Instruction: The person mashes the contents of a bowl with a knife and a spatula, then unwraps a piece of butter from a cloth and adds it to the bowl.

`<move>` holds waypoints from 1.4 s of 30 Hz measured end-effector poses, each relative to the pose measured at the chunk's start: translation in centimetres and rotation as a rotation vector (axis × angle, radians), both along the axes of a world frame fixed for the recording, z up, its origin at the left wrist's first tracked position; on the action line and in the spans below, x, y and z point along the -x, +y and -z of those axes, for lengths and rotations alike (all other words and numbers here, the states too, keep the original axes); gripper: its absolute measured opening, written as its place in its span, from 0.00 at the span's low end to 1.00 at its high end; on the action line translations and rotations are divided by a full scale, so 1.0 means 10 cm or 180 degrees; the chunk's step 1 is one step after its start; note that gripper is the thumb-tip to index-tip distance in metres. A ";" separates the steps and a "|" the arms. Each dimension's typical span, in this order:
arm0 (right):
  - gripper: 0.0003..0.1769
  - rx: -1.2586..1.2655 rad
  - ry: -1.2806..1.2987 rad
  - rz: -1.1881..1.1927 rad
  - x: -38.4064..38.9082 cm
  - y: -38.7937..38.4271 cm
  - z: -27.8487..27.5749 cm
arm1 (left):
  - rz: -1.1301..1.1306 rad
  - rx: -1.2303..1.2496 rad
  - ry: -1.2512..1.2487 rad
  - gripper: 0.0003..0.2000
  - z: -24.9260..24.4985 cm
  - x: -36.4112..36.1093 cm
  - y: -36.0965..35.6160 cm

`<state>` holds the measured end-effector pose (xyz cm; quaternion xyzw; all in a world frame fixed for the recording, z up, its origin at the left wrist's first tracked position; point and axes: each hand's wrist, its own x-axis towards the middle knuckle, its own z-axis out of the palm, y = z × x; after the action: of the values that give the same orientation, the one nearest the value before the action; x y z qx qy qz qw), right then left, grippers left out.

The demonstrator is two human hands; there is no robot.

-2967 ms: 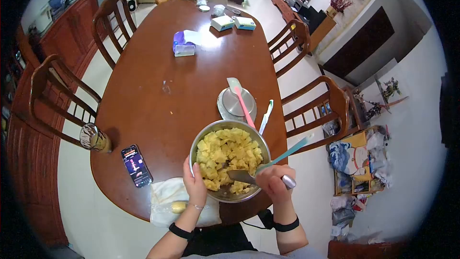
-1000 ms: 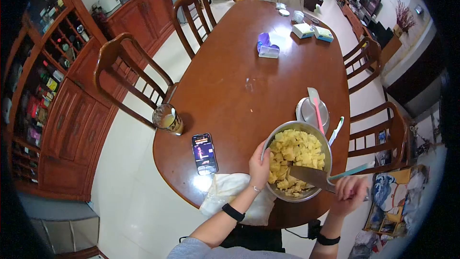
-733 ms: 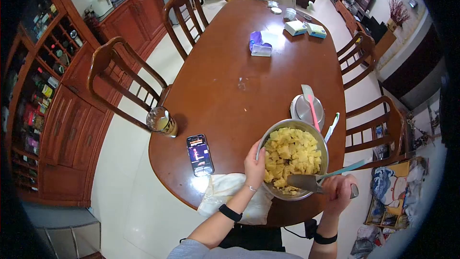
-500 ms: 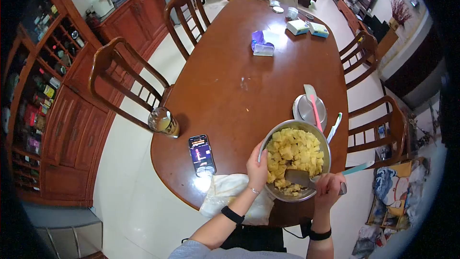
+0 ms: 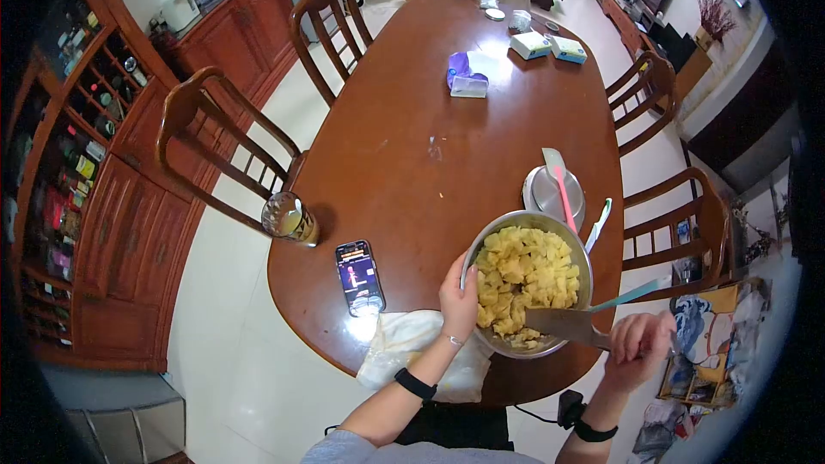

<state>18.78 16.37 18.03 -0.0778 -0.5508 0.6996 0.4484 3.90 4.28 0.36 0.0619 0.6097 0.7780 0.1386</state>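
A round metal bowl [image 5: 587, 271] holds many soft-looking yellow chunks [image 5: 528, 266]. My left hand [image 5: 458, 301] grips its rim on the left side, thumb over the edge. In my right hand [image 5: 636, 348] is the handle of a metal spatula [image 5: 559, 323], whose broad blade lies over the lower part of the bowl beside the chunks. A teal handle-like strip [image 5: 632, 294] sticks out past the bowl's right rim; what it belongs to is hidden. Under my left forearm lies a crumpled white cloth or bag [image 5: 395, 348].
Behind the bowl, a pink-handled scraper [image 5: 565, 193] rests on a round silver scale-like object [image 5: 541, 193], near a white-and-green utensil [image 5: 600, 223]. A phone [image 5: 359, 279] and a glass of yellowish drink [image 5: 290, 219] stand left. Farther off are a purple packet [image 5: 468, 77] and boxes [image 5: 530, 46].
My right hand has moved right and outward with the spatula, drawing its blade toward the bowl's right rim. My left hand stays on the rim.
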 end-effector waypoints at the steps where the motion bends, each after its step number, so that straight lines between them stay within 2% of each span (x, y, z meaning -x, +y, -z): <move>1: 0.15 -0.0038 -0.0077 -0.0118 -0.04 0.01 -0.07 | 0.0004 -0.0032 -0.0029 0.16 0.00 0.00 0.00; 5: 0.15 -0.0433 -0.0395 0.0098 -0.08 0.03 0.18 | -0.0024 0.0025 0.0066 0.16 0.06 0.01 0.01; 9: 0.16 -0.0090 -0.0434 0.0069 0.03 -0.04 0.34 | -0.0051 0.0060 0.0053 0.16 0.05 -0.01 0.01; 16: 0.17 -0.0181 -0.0461 0.0316 0.11 -0.09 0.48 | -0.0072 0.0039 0.0099 0.16 0.14 -0.01 0.02; 18: 0.19 -0.0138 -0.0885 0.0459 0.13 -0.12 0.53 | -0.0085 0.0001 0.0059 0.16 0.15 -0.03 0.03; 21: 0.17 0.0042 -0.0606 0.0600 0.14 -0.09 0.61 | -0.0149 0.0249 0.0190 0.16 0.14 -0.03 0.02; 27: 0.16 0.0441 -0.0475 0.0767 0.11 0.02 0.64 | -0.0066 -0.0025 0.0025 0.16 0.07 -0.02 0.00; 29: 0.16 0.0543 -0.0408 0.0965 0.06 0.03 0.59 | -0.0137 0.0486 0.0312 0.16 0.11 0.00 -0.03; 30: 0.17 0.0417 -0.0319 0.0970 0.02 0.02 0.53 | -0.0221 0.0194 0.0211 0.16 0.17 -0.01 0.00; 34: 0.19 -0.0012 0.0082 0.0315 -0.03 0.01 0.05 | -0.0134 0.0041 0.0019 0.15 0.00 -0.01 -0.01; 38: 0.20 -0.0489 -0.0053 0.0236 0.00 0.08 0.09 | -0.0080 -0.0027 -0.0083 0.15 -0.02 -0.01 -0.01; 42: 0.19 -0.0256 0.0069 0.0164 0.08 0.03 0.23 | 0.0016 -0.0100 -0.0150 0.16 -0.06 0.01 -0.03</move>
<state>17.99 16.66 15.71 -0.0662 -0.5714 0.6659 0.4750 3.84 4.00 0.95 0.0472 0.5938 0.7883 0.1539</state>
